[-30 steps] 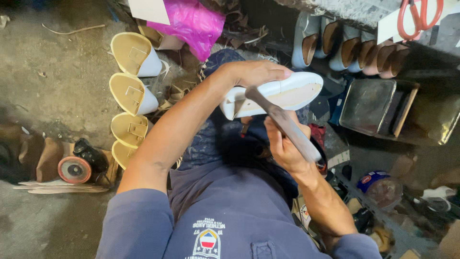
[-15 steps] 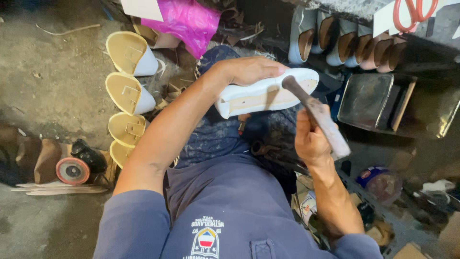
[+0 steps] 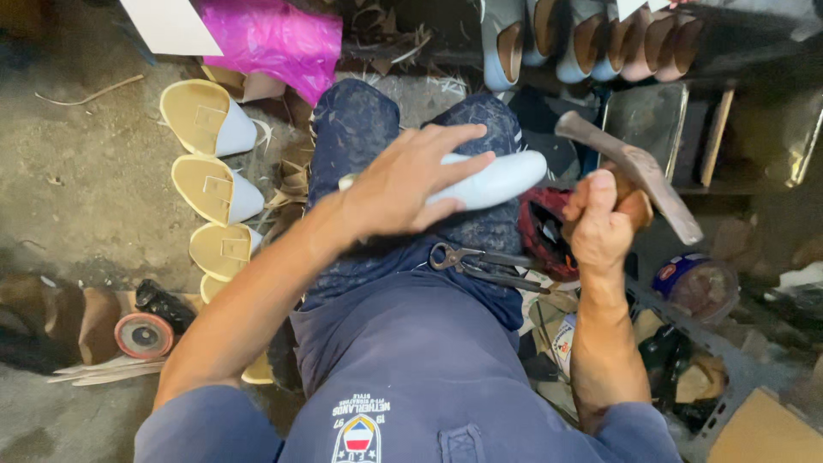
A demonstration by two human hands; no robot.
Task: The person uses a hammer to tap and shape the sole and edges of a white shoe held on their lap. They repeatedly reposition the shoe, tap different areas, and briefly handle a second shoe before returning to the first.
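My left hand [image 3: 410, 184] grips a pale blue shoe [image 3: 506, 177] and presses it down on my lap, its toe pointing right. Raised just right of the shoe, my right hand [image 3: 600, 225] is closed around the handle of a metal hammer [image 3: 634, 167] whose head slants across the view. A pair of pincers [image 3: 480, 261] lies on my lap below the shoe.
Several shoes with tan insoles [image 3: 210, 176] stand in a line on the floor at left. More pale blue shoes [image 3: 566, 39] line a shelf at the top. A pink bag [image 3: 274, 39], a small grinding wheel [image 3: 141, 334] and a round tin [image 3: 699, 283] lie around.
The hammer has swung away from the shoe to the right. My left hand has turned the shoe so its sole no longer faces up.
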